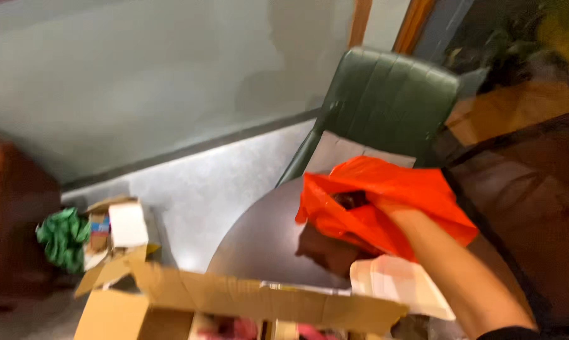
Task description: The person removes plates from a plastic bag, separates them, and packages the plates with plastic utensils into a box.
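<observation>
Closest to you, an open cardboard box (pixel 234 302) fills the bottom edge, its near flap raised and something pink just showing inside. Left of it on the floor (pixel 196 189) lies a bunch of green material (pixel 63 236) beside a smaller open carton (pixel 118 230). Moving right, a round dark worktop (pixel 265 239) carries a pale flat packet (pixel 401 283) near your forearm. Above it, your right hand (pixel 385 208) is buried in an orange plastic bag (pixel 385 201), held up over the worktop; your fingers are hidden in the folds, so you cannot tell whether they pinch the plastic or spread inside it. Behind the bag stands a green padded chair (pixel 391 101). Your left hand is out of view.
</observation>
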